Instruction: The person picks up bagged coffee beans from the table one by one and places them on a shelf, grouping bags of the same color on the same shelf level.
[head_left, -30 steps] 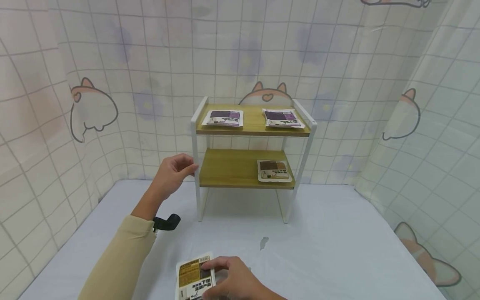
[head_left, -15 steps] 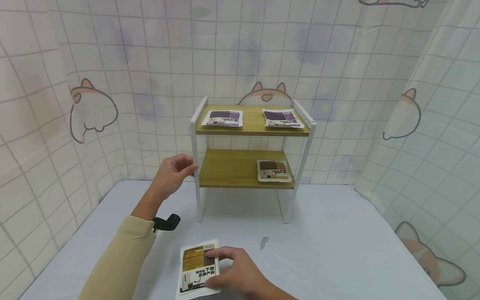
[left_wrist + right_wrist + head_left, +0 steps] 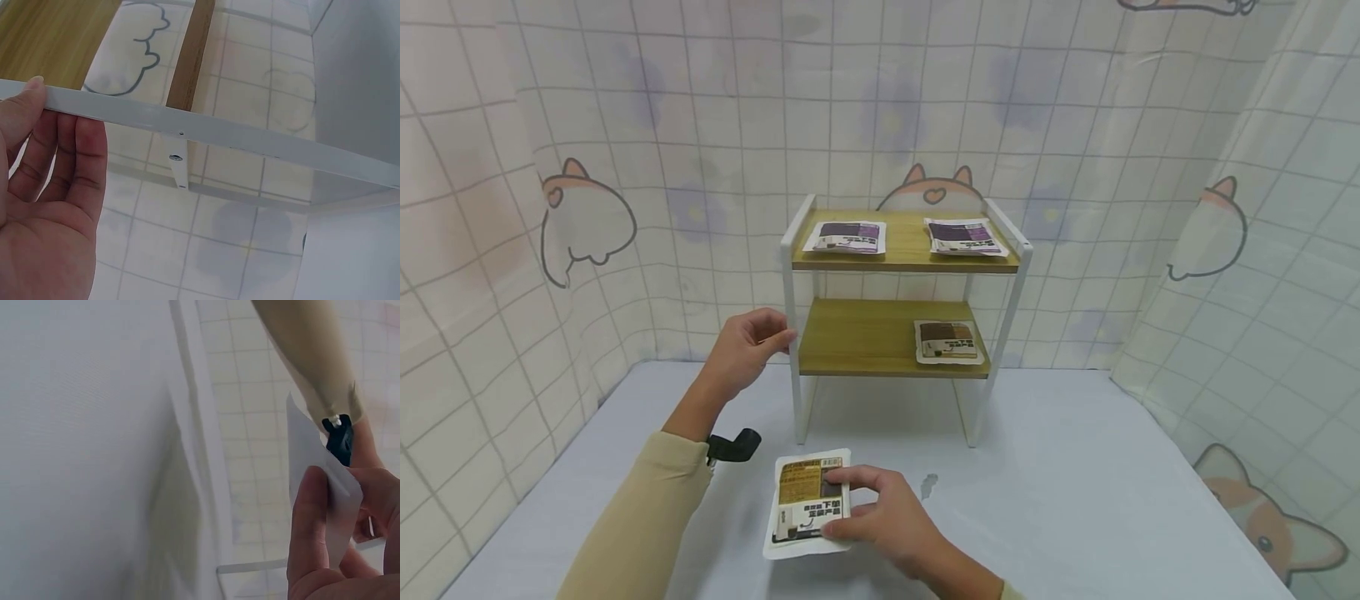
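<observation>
My left hand [image 3: 741, 357] grips the white left upright [image 3: 797, 396] of a small two-tier shelf rack [image 3: 850, 337]. In the left wrist view the thumb is on one side of that white bar [image 3: 250, 135], with the fingers [image 3: 90, 147] behind it. Low in front of the rack, my right hand [image 3: 895, 521] pinches a flat white sachet [image 3: 801, 508] with gold and black print by its right edge. The sachet is raised over the tabletop, printed side up. The right wrist view shows its plain pale back [image 3: 306, 450], with a finger pressed along it.
Two purple-printed sachets, one left [image 3: 850, 237] and one right [image 3: 966, 237], lie on the top board. A brown-printed sachet [image 3: 947, 342] sits at the right end of the lower board. A white cloth [image 3: 1060, 492] covers the table, and a grid-patterned curtain [image 3: 730, 125] surrounds it.
My right hand has lifted the sachet and carried it forward and slightly right, nearer the rack. My left hand keeps its place on the upright.
</observation>
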